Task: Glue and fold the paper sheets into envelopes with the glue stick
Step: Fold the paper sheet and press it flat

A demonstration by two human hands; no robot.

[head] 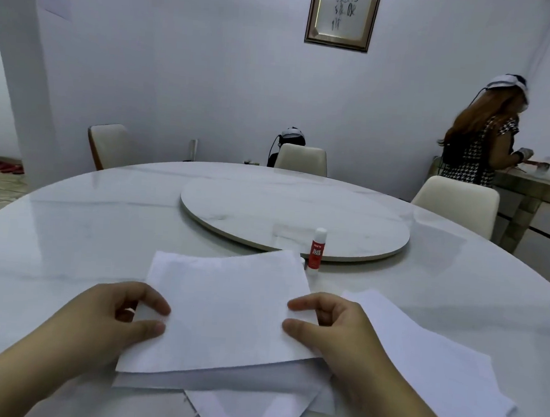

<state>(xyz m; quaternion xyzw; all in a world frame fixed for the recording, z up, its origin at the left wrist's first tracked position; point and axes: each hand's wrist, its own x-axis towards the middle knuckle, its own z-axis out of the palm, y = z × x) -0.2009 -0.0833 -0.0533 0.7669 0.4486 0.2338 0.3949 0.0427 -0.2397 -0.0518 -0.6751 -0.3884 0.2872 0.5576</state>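
- White walls, cream chairs and a framed picture stand behind a round marble desk point(70, 226) with a raised turntable point(296, 216) at its centre.
- On the near side of the turntable, a paper sheet point(227, 309) is held just above a loose stack of sheets point(434, 375), which fans out to the right of it.
- Left hand point(109, 320) and right hand point(333, 333) each pinch a side edge of the sheet, fingers point(150, 300) closed on the paper with thumb opposite.
- A glue stick point(317, 248) stands upright and capped against the turntable's near rim, just beyond the sheet's far right corner; neither hand touches it.
- Judged from this, the sheet is being positioned for a fold, with gluing not yet begun.
- To do it well: lay the sheet flat clear of the stack, match edges before creasing, press outward from the middle, and keep the flaps dry until the folds sit true.
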